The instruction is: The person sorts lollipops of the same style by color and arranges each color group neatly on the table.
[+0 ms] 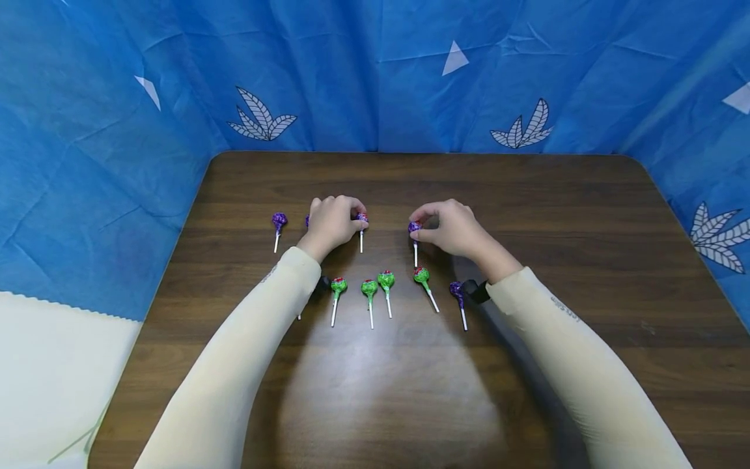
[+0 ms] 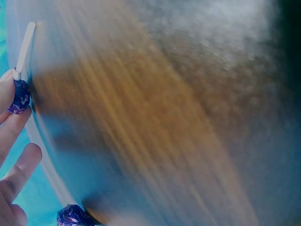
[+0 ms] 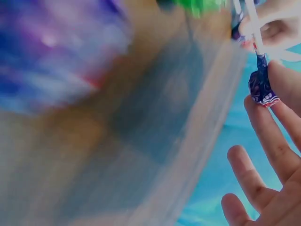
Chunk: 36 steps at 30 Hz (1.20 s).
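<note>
cream long sleeves (image 1: pixel 228 365) | small dark lettering (image 1: pixel 565 309), right side | black wrist device (image 1: pixel 477 292)

the head view looks forward and down from the person's side, high and well back, taking in both sleeves (image 1: pixel 234 365), the wooden table (image 1: pixel 574 221) and the blue curtain (image 1: pixel 375 85) beyond. the left wrist view sits close and slanted, with the left hand (image 1: pixel 333 225) at its left edge; the right wrist view, also near and tilted, has the right hand (image 1: pixel 456 228) at its right edge. the head and right wrist views share both hands and their purple-wrapped lollipops (image 3: pixel 257 87).
</note>
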Motion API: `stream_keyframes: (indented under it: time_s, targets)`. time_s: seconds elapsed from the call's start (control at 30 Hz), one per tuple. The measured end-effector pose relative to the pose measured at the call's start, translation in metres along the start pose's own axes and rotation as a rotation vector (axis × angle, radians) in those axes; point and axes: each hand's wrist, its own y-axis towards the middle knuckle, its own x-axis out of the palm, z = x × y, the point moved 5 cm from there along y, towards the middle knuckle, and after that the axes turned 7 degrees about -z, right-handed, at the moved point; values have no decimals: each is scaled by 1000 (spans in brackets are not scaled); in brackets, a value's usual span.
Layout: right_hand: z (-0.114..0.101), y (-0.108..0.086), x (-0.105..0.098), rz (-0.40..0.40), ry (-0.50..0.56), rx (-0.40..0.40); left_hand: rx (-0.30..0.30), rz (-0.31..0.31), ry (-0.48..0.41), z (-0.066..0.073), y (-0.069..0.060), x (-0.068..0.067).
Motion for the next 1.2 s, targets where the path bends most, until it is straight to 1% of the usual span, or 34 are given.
stream_keyframes:
  time_s: [0.13,0.27,0.47,0.6,0.7,0.8,0.87,0.93,1.03,1.1,1.2]
  targets:
    - [1,28,-1,-17,-36,65,-5,-5,15,0,0,-1]
    - [0,45,4,-39,-51,117,2,-6,23,2,0,0]
    - [2,56,14,-70,-62,157,10,-2,11,3,1,0]
    - [3,60,17,-77,-62,159,12,-6,6,1,1,0]
    - [1,60,17,-80,-56,141,11,-8,9,-2,2,0]
    - [1,51,9,-58,-52,104,24,-8,22,-1,3,0]
    - [3,38,3,-34,-55,70,37,-15,37,0,3,1]
    - [7,19,-5,-16,-61,38,50,-22,50,1,2,2]
    - [17,-17,-10,-36,-83,7,66,-24,51,2,1,2]
    - [24,-41,-8,-62,-102,-10,76,-7,43,0,1,2]
    - [32,-70,4,-105,-169,-34,98,33,29,-4,-2,0]
